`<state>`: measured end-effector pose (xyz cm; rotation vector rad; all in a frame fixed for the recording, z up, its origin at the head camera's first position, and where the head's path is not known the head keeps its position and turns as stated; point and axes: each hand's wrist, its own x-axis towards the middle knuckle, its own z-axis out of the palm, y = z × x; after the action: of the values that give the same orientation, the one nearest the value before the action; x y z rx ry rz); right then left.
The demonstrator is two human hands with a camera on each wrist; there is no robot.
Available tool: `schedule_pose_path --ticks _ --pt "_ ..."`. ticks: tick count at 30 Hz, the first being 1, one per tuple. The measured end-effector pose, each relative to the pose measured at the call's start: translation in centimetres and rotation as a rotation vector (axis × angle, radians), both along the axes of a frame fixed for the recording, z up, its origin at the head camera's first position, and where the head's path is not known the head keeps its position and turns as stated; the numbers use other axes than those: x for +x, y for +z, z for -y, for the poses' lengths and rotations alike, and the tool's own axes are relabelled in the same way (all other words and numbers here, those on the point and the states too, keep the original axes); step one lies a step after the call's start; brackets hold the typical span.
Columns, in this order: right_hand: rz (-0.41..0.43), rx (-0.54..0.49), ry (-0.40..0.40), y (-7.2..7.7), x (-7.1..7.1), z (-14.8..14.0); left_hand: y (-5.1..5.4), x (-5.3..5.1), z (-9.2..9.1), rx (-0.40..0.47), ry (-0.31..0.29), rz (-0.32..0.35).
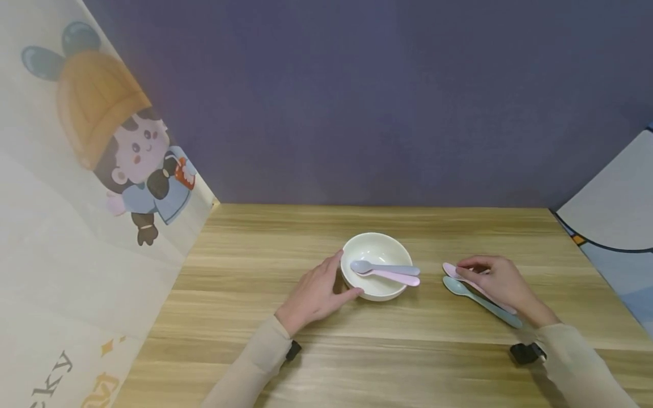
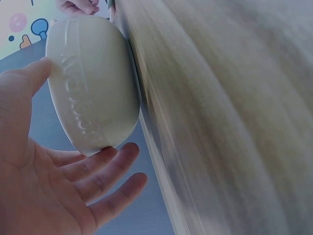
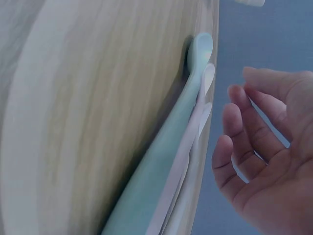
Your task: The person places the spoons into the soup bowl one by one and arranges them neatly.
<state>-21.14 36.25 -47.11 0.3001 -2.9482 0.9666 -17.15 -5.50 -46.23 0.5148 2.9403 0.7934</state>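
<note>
A cream bowl [image 1: 374, 241] stands on the table, with a lavender spoon [image 1: 393, 270] and a pink spoon [image 1: 403, 278] leaning in it, handles over the right rim. My left hand [image 1: 316, 292] rests on the bowl's left side, its thumb and some fingertips touching, fingers spread. To the right, a mint-green spoon [image 1: 490, 306] and a pale pink spoon [image 1: 449, 268] lie side by side. A third pale spoon [image 3: 205, 115] shows beyond them in the right wrist view. Just over these spoons hovers my right hand [image 1: 502, 283], fingers loosely bent, apart from them and holding nothing.
The wooden table [image 1: 306, 362] meets a dark blue panel [image 1: 377, 113] at the back. At the left rises a pale wall with a cartoon figure [image 1: 138, 141]. A patterned surface [image 1: 612, 215] borders the right edge.
</note>
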Motion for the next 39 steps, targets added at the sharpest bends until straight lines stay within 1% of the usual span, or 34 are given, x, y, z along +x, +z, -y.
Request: schedule_pose_path --ticks 4,11,15,20,25,31,39 --pt "-0.026 0.000 -0.014 -0.2 0.1 -0.6 0.0 0.1 0.0 -0.004 0.003 0.003" --pt "0.005 0.000 -0.049 -0.4 0.2 -1.5 0.3 0.2 0.1 0.005 -0.005 -0.009" --pt "-0.001 0.010 -0.072 -0.4 0.3 -2.1 0.3 0.2 0.1 0.008 -0.006 -0.012" --pt "0.011 0.011 -0.079 -0.1 0.3 -2.7 0.4 0.3 0.1 0.014 -0.004 -0.012" --pt "0.003 0.016 -0.080 -0.1 0.5 -3.1 0.4 0.3 0.2 0.001 -0.005 -0.011" --pt "-0.016 0.029 -0.089 -0.3 0.4 -3.5 0.3 0.3 0.1 0.003 -0.004 -0.007" --pt "-0.008 0.024 -0.094 -0.8 0.4 -4.1 0.2 0.2 0.1 -0.007 0.004 -0.003"
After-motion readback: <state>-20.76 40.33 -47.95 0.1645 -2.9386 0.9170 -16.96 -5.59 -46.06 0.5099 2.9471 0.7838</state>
